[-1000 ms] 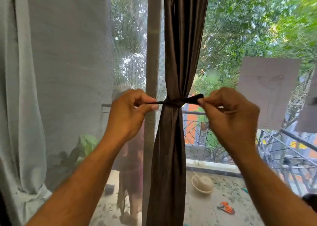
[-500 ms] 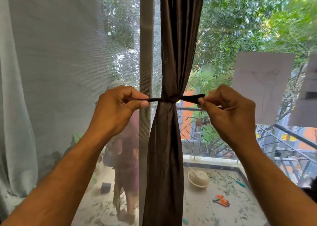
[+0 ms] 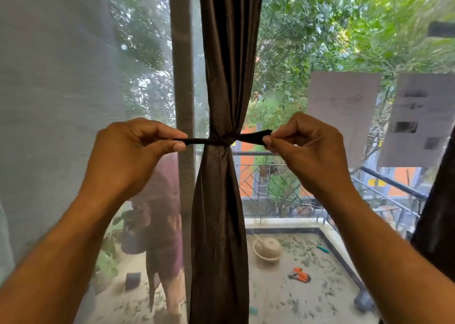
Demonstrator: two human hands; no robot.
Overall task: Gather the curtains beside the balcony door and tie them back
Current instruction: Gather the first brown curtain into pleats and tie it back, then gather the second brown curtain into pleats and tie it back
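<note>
Two hands work one dark tie (image 3: 200,141) cinched round the gathered brown curtain (image 3: 222,77) at mid-height, where the cloth narrows to a waist. Left hand (image 3: 130,156): grip is a thumb-and-forefinger pinch on the tie's left end, just left of the curtain. Right hand (image 3: 305,151): grip pinches the wider right end, just right of the curtain. Tie runs level and taut between both grips, knot at the curtain's front. A sheer curtain (image 3: 61,89) hangs left. Two paper sheets (image 3: 343,112) are stuck on the glass at right.
</note>
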